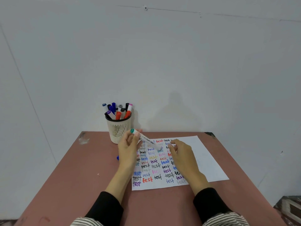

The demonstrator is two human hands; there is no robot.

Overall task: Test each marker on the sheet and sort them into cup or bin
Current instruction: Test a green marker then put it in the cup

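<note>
While the left hand (128,146) grips a white marker (145,139) with a green end cap, the right hand (178,150) hovers beside it over the sheet (203,159).

The marker lies tilted, its green end up near the left fingers and its blurred lower end pointing down toward the paper, just short of the right fingertips; whether the right hand pinches a cap or anything else cannot be told. Rows of the word "test" in many colours cover the sheet's left part, which lies flat on the reddish-brown desk (81,176). A cream mesh cup (118,130) full of markers stands at the desk's far edge, near the left hand. A small blue object (117,157) peeks out left of that wrist.
</note>
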